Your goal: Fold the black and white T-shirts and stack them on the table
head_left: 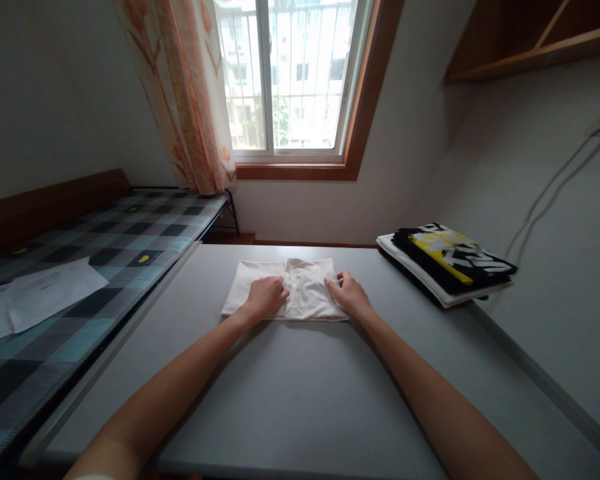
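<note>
A white folded garment (pixel 310 293) lies flat on the grey table (pixel 300 387), with a layered seam running down its middle. My left hand (pixel 267 297) rests on its left half, fingers curled closed at that middle fold. At the garment's right edge, my right hand (pixel 349 293) pinches the fabric between thumb and fingers. Small wrinkles show in the right half of the cloth. The fingertips of my left hand are partly hidden by the hand itself.
A stack of folded clothes (pixel 445 263), black, yellow and white, sits at the table's far right by the wall. To the left stands a bed with a checked cover (pixel 150 227) and papers (pixel 45 293). A curtain (pixel 190 100) hangs beside the window (pixel 290 80). A wooden shelf (pixel 540 57) juts out upper right.
</note>
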`<action>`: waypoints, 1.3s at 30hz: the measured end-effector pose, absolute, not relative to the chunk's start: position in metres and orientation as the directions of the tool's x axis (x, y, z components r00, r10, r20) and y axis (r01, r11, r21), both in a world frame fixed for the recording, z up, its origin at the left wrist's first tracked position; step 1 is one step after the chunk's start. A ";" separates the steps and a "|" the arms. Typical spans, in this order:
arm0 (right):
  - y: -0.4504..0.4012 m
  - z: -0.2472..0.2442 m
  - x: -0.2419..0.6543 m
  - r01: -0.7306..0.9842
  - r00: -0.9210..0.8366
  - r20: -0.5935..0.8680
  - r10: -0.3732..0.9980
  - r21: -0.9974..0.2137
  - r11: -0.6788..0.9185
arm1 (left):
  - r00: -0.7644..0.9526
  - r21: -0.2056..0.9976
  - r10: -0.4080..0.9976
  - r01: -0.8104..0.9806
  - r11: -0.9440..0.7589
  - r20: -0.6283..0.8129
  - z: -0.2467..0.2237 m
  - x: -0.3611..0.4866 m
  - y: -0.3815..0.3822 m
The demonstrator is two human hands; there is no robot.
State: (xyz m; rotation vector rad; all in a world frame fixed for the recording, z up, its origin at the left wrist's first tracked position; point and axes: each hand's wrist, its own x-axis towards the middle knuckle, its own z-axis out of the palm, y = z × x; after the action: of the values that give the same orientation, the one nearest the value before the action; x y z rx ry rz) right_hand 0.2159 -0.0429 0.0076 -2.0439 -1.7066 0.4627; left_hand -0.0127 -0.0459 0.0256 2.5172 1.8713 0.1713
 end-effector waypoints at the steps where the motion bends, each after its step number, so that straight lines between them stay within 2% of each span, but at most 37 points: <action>1: -0.042 0.007 0.216 0.825 0.188 0.027 0.982 -0.547 -0.143 | 0.288 0.071 0.953 0.953 -0.295 0.091 0.025 -0.012 -0.046; 5: -0.039 0.006 0.218 0.782 0.210 0.074 0.975 -0.611 -0.122 | 0.323 0.103 0.941 0.938 -0.332 0.100 0.025 -0.011 -0.047; 8: -0.033 0.010 0.229 0.729 0.233 0.081 0.969 -0.675 -0.119 | 0.408 0.184 0.903 0.885 -0.427 0.131 0.028 -0.012 -0.048; 10: -0.030 0.014 0.245 0.682 0.246 0.053 0.968 -0.719 -0.134 | 0.447 0.288 0.875 0.827 -0.483 0.185 0.031 -0.014 -0.047; 13: -0.028 0.023 0.281 0.600 0.283 -0.002 0.959 -0.780 -0.178 | 0.441 0.508 0.867 0.705 -0.495 0.232 0.031 -0.017 -0.038; 17: -0.035 0.043 0.323 0.552 0.298 -0.052 0.953 -0.805 -0.217 | 0.400 0.855 0.909 0.425 -0.295 0.115 0.025 -0.018 -0.024; 19: -0.042 0.057 0.323 0.476 0.242 -0.085 0.967 -0.858 -0.194 | 0.376 0.951 0.926 0.270 -0.151 0.041 0.023 -0.019 -0.021; 22: -0.052 0.075 0.294 0.290 -0.010 -0.058 0.998 -0.955 -0.052 | 0.354 0.997 0.934 0.065 0.035 -0.056 0.023 -0.022 -0.020; 24: -0.057 0.080 0.265 0.152 -0.257 0.054 0.965 -0.984 0.095 | 0.386 0.984 0.912 -0.050 0.169 -0.137 0.025 -0.026 -0.021; 25: -0.057 0.078 0.251 0.098 -0.314 0.126 0.941 -0.982 0.164 | 0.409 0.970 0.894 -0.076 0.232 -0.181 0.025 -0.027 -0.021; 27: -0.056 0.068 0.229 0.107 -0.350 0.209 0.913 -0.959 0.261 | 0.424 0.948 0.867 -0.057 0.314 -0.262 0.025 -0.029 -0.022; 30: -0.053 0.041 0.213 0.339 -0.310 0.280 0.908 -0.860 0.381 | 0.380 0.952 0.879 0.022 0.304 -0.289 0.023 -0.028 -0.024; 34: -0.054 0.012 0.206 0.632 -0.370 0.371 0.852 -0.572 0.524 | 0.295 0.977 0.933 0.010 0.214 -0.207 0.023 -0.025 -0.028; 36: -0.057 0.006 0.203 0.702 -0.423 0.359 0.832 -0.450 0.552 | 0.201 0.981 0.961 0.002 0.194 -0.190 0.023 -0.025 -0.027; 39: -0.063 0.005 0.198 0.748 -0.501 0.289 0.816 -0.329 0.576 | 0.110 0.975 0.968 0.041 0.221 -0.224 0.022 -0.028 -0.022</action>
State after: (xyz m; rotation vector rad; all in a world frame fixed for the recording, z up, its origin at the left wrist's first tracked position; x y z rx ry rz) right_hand 0.1982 -0.0627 0.0047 -1.2605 -2.3991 0.2241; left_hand -0.0278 -0.0223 0.0218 1.1145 1.2436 0.9481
